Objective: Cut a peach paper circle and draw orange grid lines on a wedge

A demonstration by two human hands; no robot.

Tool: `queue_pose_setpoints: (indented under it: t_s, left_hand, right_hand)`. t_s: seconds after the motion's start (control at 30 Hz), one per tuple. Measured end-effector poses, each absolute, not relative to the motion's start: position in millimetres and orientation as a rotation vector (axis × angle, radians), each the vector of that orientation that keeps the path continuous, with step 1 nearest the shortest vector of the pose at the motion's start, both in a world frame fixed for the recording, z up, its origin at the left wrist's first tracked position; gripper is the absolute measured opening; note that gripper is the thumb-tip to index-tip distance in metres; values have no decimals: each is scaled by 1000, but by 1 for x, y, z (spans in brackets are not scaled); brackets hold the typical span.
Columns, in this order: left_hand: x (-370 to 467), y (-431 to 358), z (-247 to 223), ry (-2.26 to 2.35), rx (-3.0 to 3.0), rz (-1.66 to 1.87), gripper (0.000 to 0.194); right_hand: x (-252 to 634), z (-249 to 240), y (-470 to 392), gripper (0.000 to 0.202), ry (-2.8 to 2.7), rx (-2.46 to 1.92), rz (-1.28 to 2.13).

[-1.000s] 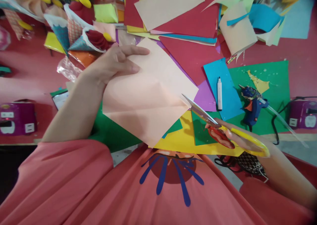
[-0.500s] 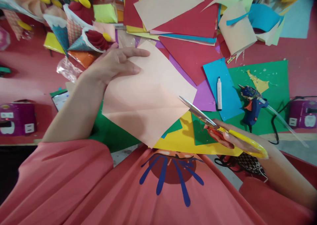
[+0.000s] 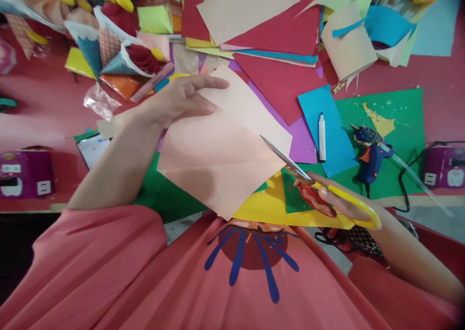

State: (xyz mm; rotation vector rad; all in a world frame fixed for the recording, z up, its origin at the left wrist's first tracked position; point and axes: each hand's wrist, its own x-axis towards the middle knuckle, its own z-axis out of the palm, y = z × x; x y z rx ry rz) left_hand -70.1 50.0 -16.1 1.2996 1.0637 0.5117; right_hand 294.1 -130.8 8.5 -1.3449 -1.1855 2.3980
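Observation:
A peach sheet of paper point(image 3: 218, 146) with a faint crease is held up in front of my chest. My left hand point(image 3: 189, 95) grips its upper left edge, two fingers lying over the top face and the rest hidden. In my right hand point(image 3: 327, 189) is a pair of scissors point(image 3: 286, 160) with yellow and red handles. One blade lies over the sheet's right side, pointing up and left; the other is mostly hidden under the paper. Beneath the sheet lie yellow paper point(image 3: 265, 209) and green paper point(image 3: 170, 194).
Right of the sheet, a white marker point(image 3: 321, 139) lies on blue paper point(image 3: 336, 151). Beyond it a blue glue gun point(image 3: 372, 158) rests on green paper. Stacked coloured sheets point(image 3: 254, 25) are at the back, paper cones point(image 3: 123, 61) at the back left, purple boxes point(image 3: 27, 175) at both sides.
My left hand and the peach paper have shifted slightly right. The scissors have moved a little left, and their blades reach further over the sheet.

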Motion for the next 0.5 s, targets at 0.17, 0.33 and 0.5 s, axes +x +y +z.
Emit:
queue_pose_setpoints:
  t_s: [0.17,0.33,0.5]
  left_hand:
    - [-69,51,-16,1091,1317,497,71]
    - [-67,49,-16,1116,1284,540,67]
    - [-65,49,-13,1115,1286,524,68]
  right_hand:
    - [297,4,-134,49,-1182,-1355,2359]
    - [296,4,-134,46,-1188,-1365,2352]
    - [295,3,-133,49,-1217,-1400,2330]
